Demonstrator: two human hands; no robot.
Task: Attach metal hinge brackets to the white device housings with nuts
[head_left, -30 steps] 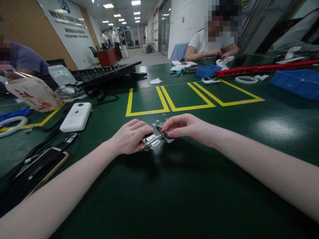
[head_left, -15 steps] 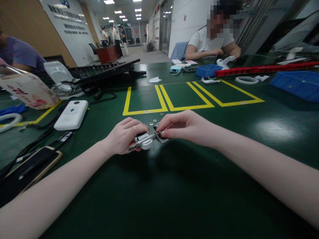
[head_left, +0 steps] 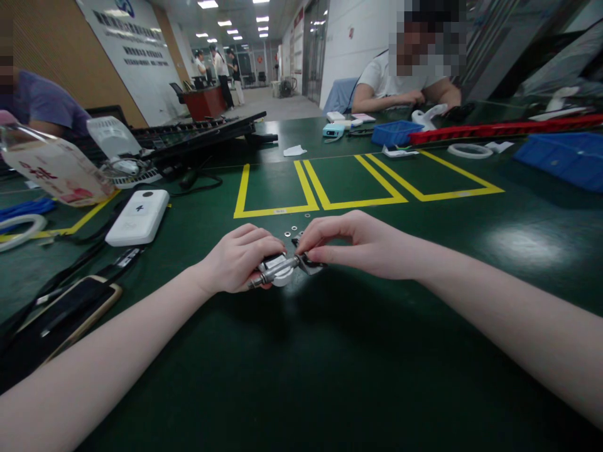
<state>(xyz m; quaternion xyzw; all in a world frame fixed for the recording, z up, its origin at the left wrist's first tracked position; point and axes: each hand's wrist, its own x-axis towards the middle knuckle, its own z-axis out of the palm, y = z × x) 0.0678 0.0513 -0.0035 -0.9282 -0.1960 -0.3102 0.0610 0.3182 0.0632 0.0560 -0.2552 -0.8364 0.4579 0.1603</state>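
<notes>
Low over the dark green table, my left hand [head_left: 238, 258] is closed around a metal and white assembly. A silvery rod [head_left: 272, 272] lies slantwise across its front, with a white rounded part [head_left: 284, 280] beneath. At the rod's right end, my right hand [head_left: 360, 243] is closed, thumb and forefinger pinching; its fingertips hide the small piece between them. Just under those fingertips a flat metal plate [head_left: 311, 269] shows, and I cannot tell how it joins the rod. Several small ring-shaped washers [head_left: 287, 234] lie on the table just beyond my hands.
Yellow tape outlines [head_left: 277, 211] mark the table ahead. On the left are a white power bank [head_left: 137, 218], a phone [head_left: 66, 320], cables and a bottle [head_left: 59, 169]. Blue bins [head_left: 563, 160] and a red strip [head_left: 509, 130] lie right. A person [head_left: 400, 81] sits opposite.
The whole view has shifted slightly. Both hands keep nearly the same grip on the assembly; the rod and white part have turned a little.
</notes>
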